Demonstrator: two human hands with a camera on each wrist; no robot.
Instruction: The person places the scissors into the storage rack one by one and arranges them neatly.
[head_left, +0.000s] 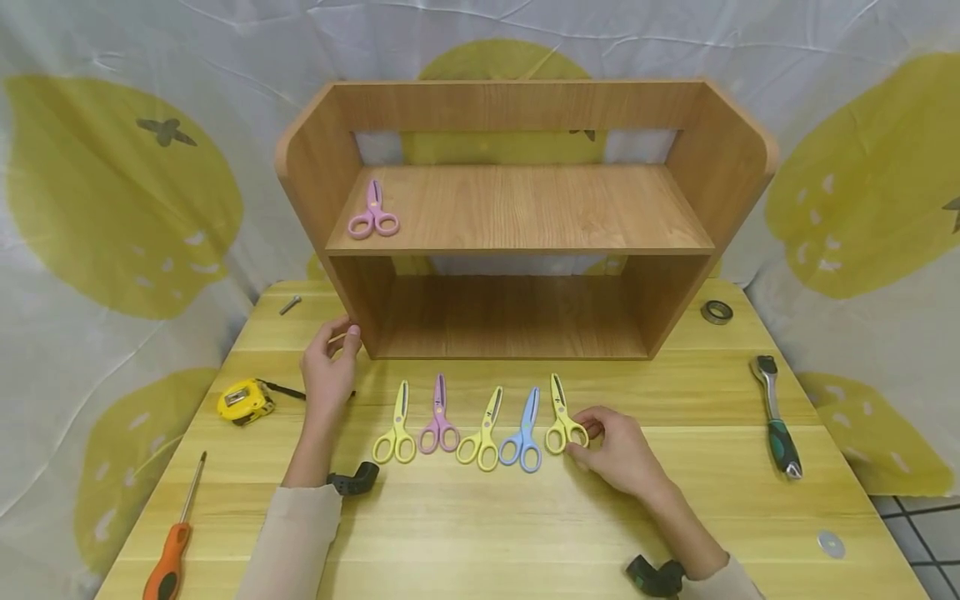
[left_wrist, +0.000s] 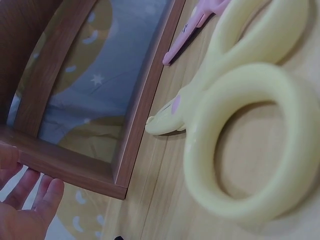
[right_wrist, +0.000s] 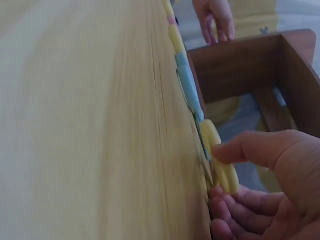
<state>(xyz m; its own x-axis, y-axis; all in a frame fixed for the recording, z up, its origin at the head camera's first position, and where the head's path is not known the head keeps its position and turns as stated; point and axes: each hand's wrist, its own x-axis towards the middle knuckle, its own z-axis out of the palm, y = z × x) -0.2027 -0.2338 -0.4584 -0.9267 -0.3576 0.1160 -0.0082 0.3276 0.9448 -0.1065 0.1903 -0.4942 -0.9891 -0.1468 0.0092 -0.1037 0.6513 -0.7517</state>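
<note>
My right hand (head_left: 618, 454) pinches one handle loop of the rightmost yellow scissors (head_left: 557, 408) between thumb and fingers, low over the table. In the right wrist view the thumb lies on the yellow handle (right_wrist: 220, 160). At the lower left corner of a wooden shelf (head_left: 517, 250), my left hand (head_left: 330, 358) touches the outer side with loosely bent fingers (left_wrist: 50, 197). Between the hands lie several scissors in a row: yellow scissors (head_left: 395, 437), pink scissors (head_left: 438, 425), more yellow scissors (head_left: 480, 442) and blue scissors (head_left: 525, 442). Another pink pair (head_left: 372, 218) lies on the upper shelf board, at its left.
At left are a bolt (head_left: 290, 305), a yellow tape measure (head_left: 246, 402) and an orange-handled screwdriver (head_left: 171, 554). To the right lie a dark metal ring (head_left: 717, 312), a ratchet wrench (head_left: 780, 429) and a washer (head_left: 831, 544). A lemon-print curtain (head_left: 120, 192) hangs around the table.
</note>
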